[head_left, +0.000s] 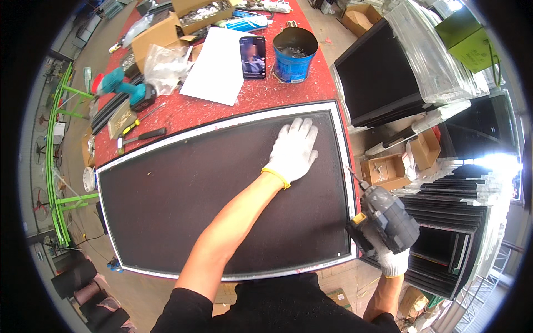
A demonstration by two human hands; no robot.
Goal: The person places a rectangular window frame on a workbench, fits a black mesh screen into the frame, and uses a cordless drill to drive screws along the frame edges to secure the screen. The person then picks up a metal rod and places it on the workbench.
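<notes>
My left hand (293, 149), in a white knit glove with a yellow cuff, lies flat with fingers apart near the far right corner of a large dark mesh-like panel (194, 205). A white-edged frame (342, 144) borders the panel. My right hand (393, 262), also gloved, is closed round the handle of a dark grey cordless drill (390, 217). The drill tilts toward the frame's right edge, with its thin bit at that edge; whether the tip touches is too small to tell. The drill partly hides the right fingers.
On the red table (266, 97) beyond the panel are a blue tin (292, 66), a phone (253, 58), white sheet (214, 69), teal drill (125, 86) and hammer (141, 137). Stacked frames (455, 233) and open cartons (386, 171) stand right; a green rack (58, 166) left.
</notes>
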